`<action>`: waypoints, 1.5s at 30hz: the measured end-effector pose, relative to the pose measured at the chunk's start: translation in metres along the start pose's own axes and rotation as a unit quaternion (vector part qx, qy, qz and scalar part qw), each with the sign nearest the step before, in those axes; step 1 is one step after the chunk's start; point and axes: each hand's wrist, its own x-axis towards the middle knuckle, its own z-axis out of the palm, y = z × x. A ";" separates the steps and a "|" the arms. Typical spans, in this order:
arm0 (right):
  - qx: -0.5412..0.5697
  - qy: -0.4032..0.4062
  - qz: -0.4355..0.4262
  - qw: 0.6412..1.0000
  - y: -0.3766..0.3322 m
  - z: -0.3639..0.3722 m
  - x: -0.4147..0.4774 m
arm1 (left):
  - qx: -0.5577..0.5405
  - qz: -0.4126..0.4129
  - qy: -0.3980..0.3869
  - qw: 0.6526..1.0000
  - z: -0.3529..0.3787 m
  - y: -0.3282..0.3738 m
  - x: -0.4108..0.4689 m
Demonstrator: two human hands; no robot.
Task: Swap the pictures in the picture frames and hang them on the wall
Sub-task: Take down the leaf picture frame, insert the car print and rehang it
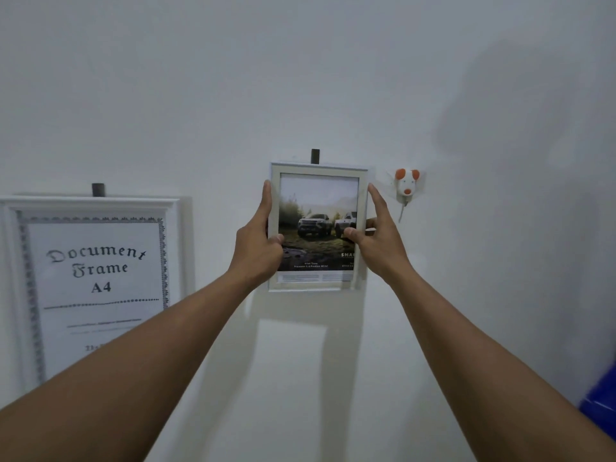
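Against a white wall [300, 78], the small frame [318, 201] of two trucks is held flat beneath a dark hook [315, 156], pinched at both side edges by the left hand [258, 248] and right hand [378, 243], thumbs in front, seemingly to be seated level; the document frame [96, 278] hangs well to its left.

White on the small picture frame [318, 169], around a green-brown truck photo [316, 201]. White on the document frame [90, 204] too, with grey patterned border and black lettering. Orange-eared white mouse hook [406, 185].
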 end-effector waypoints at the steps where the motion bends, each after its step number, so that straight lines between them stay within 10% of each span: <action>1: 0.001 -0.001 -0.001 1.000 -0.002 0.000 0.001 | 0.001 0.002 0.005 1.000 -0.002 0.001 0.000; 45: -0.044 0.010 -0.076 0.996 0.020 0.001 0.029 | 0.136 -0.009 0.096 0.986 0.022 0.014 0.010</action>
